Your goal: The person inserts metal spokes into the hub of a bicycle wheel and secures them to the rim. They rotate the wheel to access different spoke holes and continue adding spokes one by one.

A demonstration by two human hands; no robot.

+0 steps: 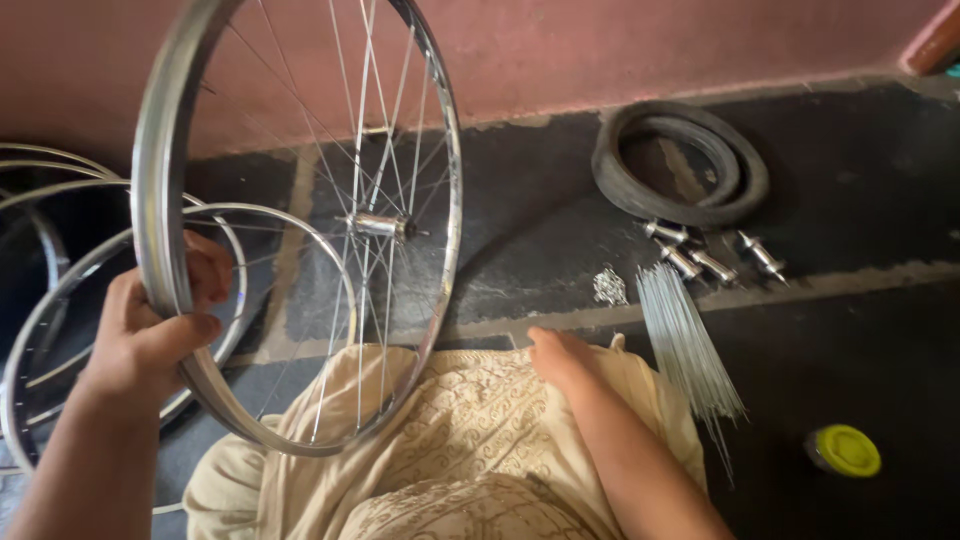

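Dark floor [560, 230] lies under a spoked wheel [300, 225], light, stiff and slick-rimmed, best gripped at the rim's 8 o'clock where the left hand [150, 330] clasps it; right hand [560, 355] rests released on cloth [470, 430].

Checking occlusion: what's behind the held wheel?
Through the spokes of the wheel, gripped by the left hand: floor, pink wall, bare rims. Cloth covers whatever lies beneath it.

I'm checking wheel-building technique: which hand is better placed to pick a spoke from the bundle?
Probably the right hand: it rests free on the cloth, near the bundle of thin steel spokes. The left hand grips the spoked silver wheel rim.
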